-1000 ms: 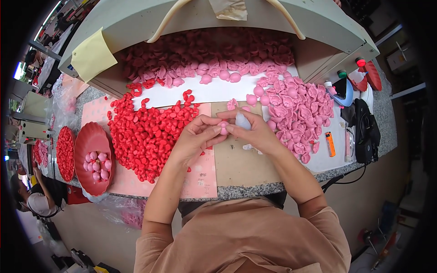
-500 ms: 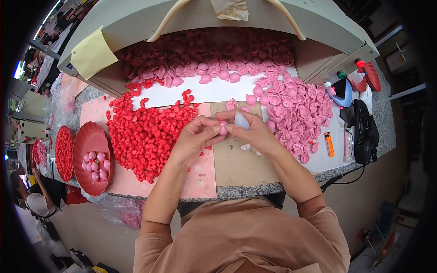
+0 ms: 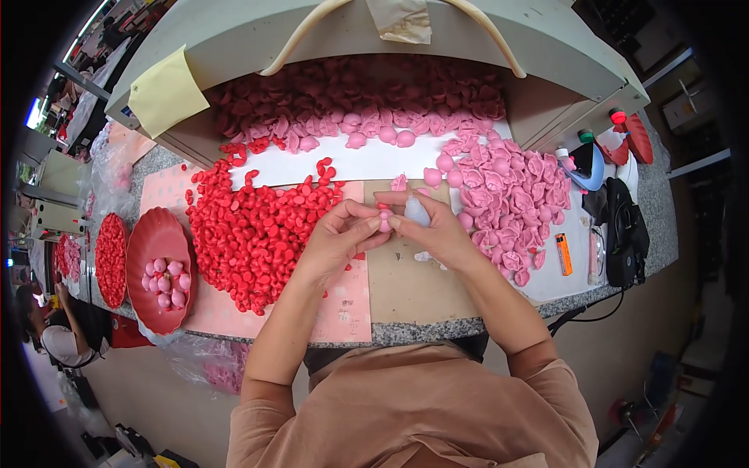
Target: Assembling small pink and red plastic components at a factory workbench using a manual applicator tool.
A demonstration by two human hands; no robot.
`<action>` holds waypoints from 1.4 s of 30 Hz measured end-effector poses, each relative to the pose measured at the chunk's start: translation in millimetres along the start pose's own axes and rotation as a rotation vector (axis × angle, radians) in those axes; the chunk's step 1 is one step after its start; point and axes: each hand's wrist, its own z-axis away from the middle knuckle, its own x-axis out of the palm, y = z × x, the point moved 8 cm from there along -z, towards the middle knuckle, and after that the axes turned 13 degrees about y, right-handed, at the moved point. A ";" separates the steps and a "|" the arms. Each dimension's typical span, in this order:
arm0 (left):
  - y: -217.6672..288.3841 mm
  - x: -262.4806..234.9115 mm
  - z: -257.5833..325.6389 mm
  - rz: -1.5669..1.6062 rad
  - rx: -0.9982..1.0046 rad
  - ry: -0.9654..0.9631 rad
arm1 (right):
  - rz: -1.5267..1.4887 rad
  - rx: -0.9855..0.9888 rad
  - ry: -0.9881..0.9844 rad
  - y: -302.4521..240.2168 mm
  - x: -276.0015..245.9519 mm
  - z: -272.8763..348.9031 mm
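Observation:
Above the brown board (image 3: 421,288), my two hands meet around a small pink ball-shaped piece (image 3: 385,224). My left hand (image 3: 328,238) pinches it between thumb and fingers. A red piece (image 3: 383,206) shows just above the ball; whether they are joined I cannot tell. My right hand (image 3: 443,238) is closed around a small translucent squeeze bottle (image 3: 417,209), its thumb tip against the ball's right side. A heap of small red plastic pieces (image 3: 242,242) lies left of my hands. To their right spreads a pile of pink petal-like shells and balls (image 3: 511,199).
A red scalloped dish (image 3: 148,300) of pink balls and an oval container of red pieces (image 3: 111,261) stand left. A grey hood (image 3: 289,39) arches over more pink pieces. Right are an orange lighter (image 3: 563,254), a blue tray (image 3: 597,173) and a black bag (image 3: 624,234). Another person (image 3: 66,335) sits far left.
The whole view has shifted slightly. Both hands keep nearly the same grip, and the red piece above the pink ball shows more plainly now.

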 end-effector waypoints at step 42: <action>33.0 11.6 15.4 -0.313 0.686 -0.019 | 0.001 -0.228 0.089 -5.9 6.4 4.1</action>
